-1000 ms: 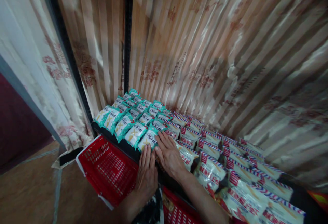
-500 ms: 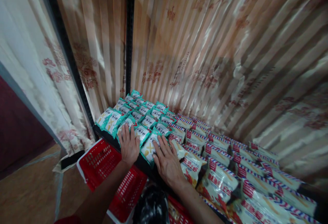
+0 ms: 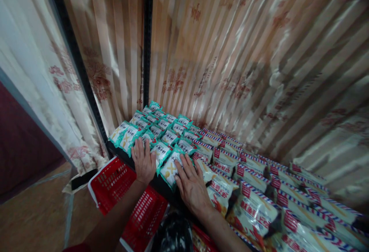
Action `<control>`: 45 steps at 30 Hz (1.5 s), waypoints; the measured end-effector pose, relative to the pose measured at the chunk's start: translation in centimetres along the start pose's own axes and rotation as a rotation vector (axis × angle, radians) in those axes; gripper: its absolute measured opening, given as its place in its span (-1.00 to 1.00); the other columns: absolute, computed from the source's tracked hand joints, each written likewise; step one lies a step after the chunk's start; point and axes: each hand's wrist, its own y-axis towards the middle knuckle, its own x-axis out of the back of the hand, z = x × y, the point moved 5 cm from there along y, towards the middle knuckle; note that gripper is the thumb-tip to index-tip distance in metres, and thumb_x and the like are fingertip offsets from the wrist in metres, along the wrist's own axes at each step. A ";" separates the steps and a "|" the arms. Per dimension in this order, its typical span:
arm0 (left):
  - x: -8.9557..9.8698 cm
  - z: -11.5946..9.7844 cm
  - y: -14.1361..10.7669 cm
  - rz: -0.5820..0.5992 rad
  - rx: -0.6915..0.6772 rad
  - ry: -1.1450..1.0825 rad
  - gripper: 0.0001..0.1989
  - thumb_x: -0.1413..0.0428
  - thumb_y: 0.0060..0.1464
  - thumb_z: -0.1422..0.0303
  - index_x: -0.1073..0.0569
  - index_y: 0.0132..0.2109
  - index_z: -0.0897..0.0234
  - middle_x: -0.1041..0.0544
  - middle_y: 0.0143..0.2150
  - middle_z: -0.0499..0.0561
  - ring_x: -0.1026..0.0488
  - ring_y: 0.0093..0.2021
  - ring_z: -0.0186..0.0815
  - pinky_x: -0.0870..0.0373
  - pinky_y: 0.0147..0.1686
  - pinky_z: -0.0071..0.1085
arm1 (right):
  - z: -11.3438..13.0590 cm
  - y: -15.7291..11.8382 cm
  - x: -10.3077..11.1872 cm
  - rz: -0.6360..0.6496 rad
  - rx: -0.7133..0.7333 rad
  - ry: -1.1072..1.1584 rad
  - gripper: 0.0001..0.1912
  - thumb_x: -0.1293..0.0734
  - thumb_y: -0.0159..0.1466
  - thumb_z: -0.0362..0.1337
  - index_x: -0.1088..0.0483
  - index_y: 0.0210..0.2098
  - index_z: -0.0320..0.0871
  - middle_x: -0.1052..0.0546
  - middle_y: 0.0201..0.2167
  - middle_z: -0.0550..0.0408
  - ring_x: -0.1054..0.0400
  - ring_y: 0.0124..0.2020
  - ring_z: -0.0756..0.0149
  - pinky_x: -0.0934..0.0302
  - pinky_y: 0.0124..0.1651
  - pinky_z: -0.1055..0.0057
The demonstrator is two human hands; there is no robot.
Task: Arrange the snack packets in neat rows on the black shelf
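Observation:
Rows of teal-and-white snack bags (image 3: pixel 168 137) lie tilted on a black shelf at the centre of the head view. My left hand (image 3: pixel 144 162) rests flat on a front-row bag, fingers stretched out and partly covering it. Against the right side of the front teal bag (image 3: pixel 170 169), my right hand (image 3: pixel 192 184) lies with its fingers spread, pointing up and left. Neither hand is closed around a bag. Right of my right hand, larger white snack bags (image 3: pixel 253 209) with red lettering and striped edges stand in rows.
Below the shelf edge sits a red plastic basket (image 3: pixel 113 179) with a white rim. A shiny black object (image 3: pixel 173 232) is at the bottom centre. Black shelf posts (image 3: pixel 147 44) frame the left and back, with a patterned curtain (image 3: pixel 230 52) behind.
The view has shifted slightly, so the bags appear a little further right and larger. Both hands stay on about the same bags, fingers still extended.

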 end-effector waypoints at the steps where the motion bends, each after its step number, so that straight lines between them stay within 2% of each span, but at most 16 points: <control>1: 0.1 0.4 0.4 -0.027 0.029 0.014 -0.44 0.15 0.22 0.30 0.07 0.31 0.32 0.14 0.36 0.26 0.25 0.35 -0.02 0.10 0.20 0.13 | 0.0 0.0 0.0 0.000 0.001 -0.001 -0.55 -0.12 0.31 -0.27 -0.17 0.19 -0.14 -0.15 0.25 -0.09 0.13 0.31 0.08 0.13 0.25 -0.05; 4: 0.1 1.7 1.7 -0.072 0.080 0.038 -0.44 0.15 0.22 0.28 0.07 0.31 0.29 0.16 0.36 0.25 0.25 0.34 0.01 0.08 0.18 0.17 | 0.0 0.1 0.0 0.009 0.003 -0.021 -0.55 -0.13 0.31 -0.26 -0.19 0.18 -0.16 -0.17 0.24 -0.11 0.11 0.30 0.06 0.11 0.24 -0.04; 7: -0.5 2.3 2.5 -0.054 0.078 0.038 -0.45 0.15 0.21 0.26 0.03 0.31 0.28 0.09 0.35 0.25 0.20 0.34 0.01 0.08 0.18 0.16 | -0.1 0.2 -0.1 0.016 0.006 -0.035 -0.55 -0.14 0.30 -0.27 -0.19 0.18 -0.18 -0.17 0.24 -0.12 0.10 0.30 0.05 0.11 0.24 -0.04; 14: -1.4 2.6 2.1 -0.006 0.088 0.026 -0.47 0.17 0.22 0.22 -0.06 0.28 0.32 0.04 0.34 0.25 0.19 0.34 -0.01 0.13 0.21 0.10 | -0.2 0.2 0.0 0.041 0.008 -0.002 -0.54 -0.14 0.30 -0.29 -0.16 0.19 -0.16 -0.15 0.25 -0.10 0.12 0.30 0.05 0.12 0.25 -0.04; 20: -0.5 2.4 2.0 -0.003 0.102 -0.013 -0.45 0.17 0.22 0.22 -0.03 0.29 0.33 0.12 0.36 0.25 0.23 0.34 0.01 0.20 0.22 0.12 | 0.2 -0.2 1.1 0.027 0.015 0.016 -0.51 -0.14 0.29 -0.34 -0.12 0.21 -0.13 -0.06 0.29 -0.09 0.22 0.33 0.06 0.12 0.25 -0.07; 23: 0.7 1.2 1.6 -0.031 0.062 -0.026 -0.45 0.14 0.21 0.25 -0.03 0.29 0.38 0.16 0.36 0.29 0.25 0.34 0.04 0.22 0.22 0.12 | 0.0 -1.0 1.9 -0.043 -0.004 0.019 -0.50 -0.13 0.29 -0.35 -0.08 0.23 -0.16 -0.04 0.30 -0.09 0.28 0.34 0.07 0.13 0.25 -0.09; 26: 2.2 -1.5 0.2 -0.016 -0.063 -0.048 -0.47 0.11 0.20 0.31 -0.06 0.28 0.39 0.18 0.36 0.29 0.25 0.34 0.04 0.20 0.22 0.10 | -0.5 -2.4 2.7 -0.111 -0.086 0.015 -0.47 -0.13 0.30 -0.35 -0.01 0.25 -0.18 -0.02 0.30 -0.10 0.27 0.34 0.08 0.11 0.25 -0.07; 30: 3.5 -6.3 -3.2 0.089 -0.279 -0.153 -0.46 0.09 0.17 0.39 -0.04 0.29 0.34 0.19 0.37 0.23 0.22 0.34 0.03 0.16 0.22 0.08 | -1.1 -4.8 3.4 -0.155 -0.208 0.001 -0.43 -0.13 0.31 -0.32 0.07 0.28 -0.16 0.07 0.33 -0.10 0.27 0.33 0.06 0.08 0.24 -0.07; 33: 3.6 -9.0 -5.9 0.181 -0.388 -0.203 -0.45 0.07 0.15 0.41 -0.07 0.28 0.28 0.18 0.37 0.17 0.19 0.34 0.02 0.13 0.23 0.04 | -1.6 -6.5 3.9 -0.191 -0.277 -0.005 -0.42 -0.13 0.31 -0.32 0.08 0.29 -0.16 0.11 0.34 -0.12 0.27 0.33 0.03 0.06 0.22 -0.09; 38: 2.5 -9.6 -8.0 0.214 -0.344 -0.215 -0.46 0.09 0.17 0.44 -0.05 0.29 0.29 0.12 0.36 0.20 0.19 0.34 -0.01 0.09 0.22 0.03 | -3.2 -8.2 4.7 -0.248 -0.350 -0.004 -0.47 -0.11 0.32 -0.31 0.02 0.27 -0.17 -0.01 0.31 -0.13 0.20 0.33 0.08 0.02 0.22 -0.05; 42: 1.6 -9.5 -8.7 0.229 -0.376 -0.181 -0.47 0.10 0.17 0.44 -0.05 0.29 0.28 0.05 0.35 0.21 0.16 0.34 -0.04 0.08 0.22 0.03 | -3.6 -8.3 4.2 -0.163 -0.318 -0.004 -0.54 -0.11 0.32 -0.30 -0.13 0.20 -0.21 -0.17 0.24 -0.14 0.15 0.31 0.10 0.01 0.22 -0.01; 45: 1.5 -9.8 -8.8 0.222 -0.388 -0.152 -0.47 0.11 0.18 0.42 -0.04 0.29 0.31 0.05 0.34 0.25 0.16 0.34 -0.03 0.07 0.21 0.04 | -3.5 -8.3 3.6 -0.101 -0.316 0.000 -0.56 -0.10 0.33 -0.30 -0.18 0.18 -0.21 -0.20 0.22 -0.14 0.13 0.31 0.09 0.02 0.23 -0.02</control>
